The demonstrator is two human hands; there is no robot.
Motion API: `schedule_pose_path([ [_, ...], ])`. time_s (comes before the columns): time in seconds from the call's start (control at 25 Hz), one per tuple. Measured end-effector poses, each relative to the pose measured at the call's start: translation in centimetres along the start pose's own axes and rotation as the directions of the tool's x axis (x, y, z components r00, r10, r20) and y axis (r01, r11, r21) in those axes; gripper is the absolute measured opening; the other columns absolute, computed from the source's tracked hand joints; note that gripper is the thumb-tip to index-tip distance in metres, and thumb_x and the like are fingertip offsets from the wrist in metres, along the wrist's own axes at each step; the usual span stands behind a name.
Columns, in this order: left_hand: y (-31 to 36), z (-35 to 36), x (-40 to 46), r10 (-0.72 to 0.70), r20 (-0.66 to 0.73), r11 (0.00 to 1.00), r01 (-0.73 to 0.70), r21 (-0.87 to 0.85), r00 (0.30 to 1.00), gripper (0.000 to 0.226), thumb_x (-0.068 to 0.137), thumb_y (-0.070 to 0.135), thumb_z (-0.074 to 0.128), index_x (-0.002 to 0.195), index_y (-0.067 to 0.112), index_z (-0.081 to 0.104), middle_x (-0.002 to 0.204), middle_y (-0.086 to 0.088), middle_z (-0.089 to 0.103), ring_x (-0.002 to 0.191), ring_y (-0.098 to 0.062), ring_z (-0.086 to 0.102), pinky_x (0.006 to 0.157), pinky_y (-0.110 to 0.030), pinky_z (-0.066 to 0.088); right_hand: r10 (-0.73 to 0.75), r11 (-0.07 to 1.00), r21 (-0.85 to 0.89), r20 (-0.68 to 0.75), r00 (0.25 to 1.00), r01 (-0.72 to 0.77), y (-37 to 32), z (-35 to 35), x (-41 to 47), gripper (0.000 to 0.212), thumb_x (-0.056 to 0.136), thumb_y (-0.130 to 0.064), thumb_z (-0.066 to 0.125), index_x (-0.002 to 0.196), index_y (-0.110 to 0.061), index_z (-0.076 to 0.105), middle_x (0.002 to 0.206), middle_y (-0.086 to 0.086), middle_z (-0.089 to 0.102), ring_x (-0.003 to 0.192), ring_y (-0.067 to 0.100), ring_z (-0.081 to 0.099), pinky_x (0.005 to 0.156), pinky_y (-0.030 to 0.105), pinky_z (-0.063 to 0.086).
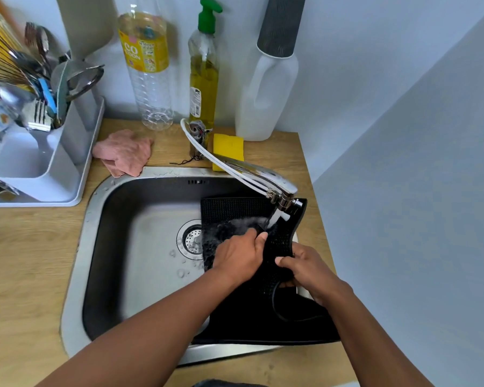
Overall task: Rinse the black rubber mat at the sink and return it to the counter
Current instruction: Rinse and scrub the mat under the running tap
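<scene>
Rinse step: mat [263, 311] is being gripped by both hands [239, 258] [309, 270] under tap [274, 191], sink's [76, 275] right edge; turning needed next.

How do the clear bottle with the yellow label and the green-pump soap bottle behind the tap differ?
The clear bottle looks empty; the soap bottle holds yellow-green liquid. The clear bottle is wider and wears a broad yellow label; the soap bottle is slimmer, with a small white label. The soap bottle has a green pump; the clear bottle's top is out of view. Both stand upright against the wall.
</scene>
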State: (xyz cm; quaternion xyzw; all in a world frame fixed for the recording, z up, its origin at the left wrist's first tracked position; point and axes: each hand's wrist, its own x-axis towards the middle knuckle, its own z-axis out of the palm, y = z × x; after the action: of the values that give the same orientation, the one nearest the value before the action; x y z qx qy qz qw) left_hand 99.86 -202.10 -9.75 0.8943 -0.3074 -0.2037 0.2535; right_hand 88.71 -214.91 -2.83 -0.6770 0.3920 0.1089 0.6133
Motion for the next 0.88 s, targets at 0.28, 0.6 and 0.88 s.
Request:
schedule_pose_path([
  [0.28, -8.0, -1.5, 3.0, -0.501, 0.155, 0.86, 0.51, -0.024, 0.852, 0.056, 0.106, 0.046, 0.027, 0.129, 0.006, 0.06, 0.133, -0.023, 0.062, 0.124, -0.04, 0.058, 0.1, -0.044, 0.044, 0.03, 0.999, 0.03, -0.051, 0.998, -0.029, 1.3, 0.4, -0.5, 0.012, 0.076, -0.009, 0.068, 0.071, -0.02, 0.071, 0.072, 0.002, 0.068, 0.068, 0.017, 0.066, 0.06, 0.029, 0.047],
  [0.6, -0.6, -1.0, -0.6, -0.005, -0.118, 0.997, -0.004, -0.074, 0.993, 0.043, 0.101, 0.059, 0.022, 0.092, 0.025, 0.047, 0.087, -0.014, 0.072, 0.082, -0.041, 0.067, 0.061, -0.04, 0.043, -0.055, 0.994, 0.088, -0.078, 0.995, 0.062, -2.1, 1.0, 1.1, 0.037, 0.057, 0.0, 0.061, 0.084, -0.022, 0.073, 0.073, 0.002, 0.069, 0.069, 0.019, 0.065, 0.064, 0.033, 0.051],
  [0.88, -4.9, -0.4, 1.4, -0.311, 0.07, 0.949, 0.314, -0.037, 0.948, 0.048, 0.105, 0.046, 0.029, 0.111, 0.012, 0.062, 0.114, -0.022, 0.07, 0.108, -0.041, 0.064, 0.084, -0.042, 0.048, -0.125, 0.99, 0.043, -0.216, 0.968, 0.138, -5.6, -1.6, 2.6, 0.039, 0.066, 0.002, 0.057, 0.089, -0.021, 0.077, 0.081, -0.008, 0.072, 0.081, 0.02, 0.064, 0.075, 0.035, 0.051],
])
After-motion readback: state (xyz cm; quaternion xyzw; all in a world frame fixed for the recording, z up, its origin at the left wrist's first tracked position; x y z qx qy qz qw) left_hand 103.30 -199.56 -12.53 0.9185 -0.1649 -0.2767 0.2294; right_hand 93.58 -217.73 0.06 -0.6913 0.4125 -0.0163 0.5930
